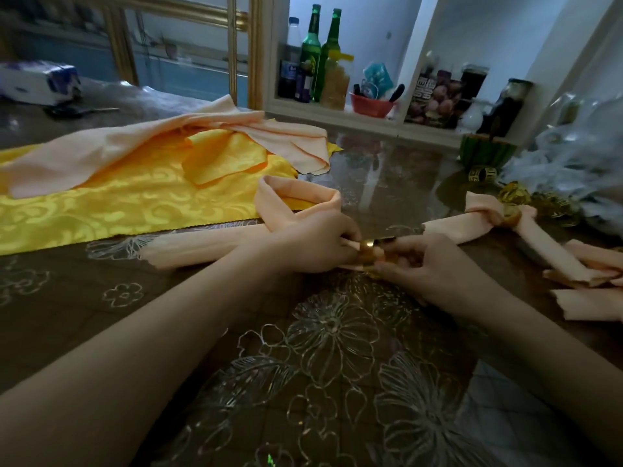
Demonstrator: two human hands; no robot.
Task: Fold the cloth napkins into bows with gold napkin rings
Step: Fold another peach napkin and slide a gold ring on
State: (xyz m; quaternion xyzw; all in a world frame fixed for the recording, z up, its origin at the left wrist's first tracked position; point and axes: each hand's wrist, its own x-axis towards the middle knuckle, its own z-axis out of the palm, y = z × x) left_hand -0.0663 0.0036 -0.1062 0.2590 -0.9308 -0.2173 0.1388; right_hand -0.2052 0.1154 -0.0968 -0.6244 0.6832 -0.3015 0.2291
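One peach cloth napkin [202, 246], folded into a long flat band with a soft loop standing up behind the left hand [315, 244], lies across the middle of the table. One shiny gold metal napkin ring [369, 252] sits round its gathered centre. The hands are close together on either side of that ring. The left hand pinches the bunched napkin and the right hand [428, 267] grips the ring with thumb and curled fingers.

To the right lies one finished peach bow [485, 217], cinched by its own gold ring [512, 215]. Past it are more folded peach pieces [590, 264] (cut off by the frame edge, so no count). One patterned gold ring [482, 174] stands alone, and a glittering heap of further rings [539, 200] lies near it, too tangled to count.

To the left, a glossy yellow damask cloth [118, 203] with a swirling pattern lies spread flat, with loose matte peach napkins [101, 146] draped over it. The dark table [337, 348] has a clear cover embossed with flowers. Two green glass bottles [310, 52] stand on the shelf behind.
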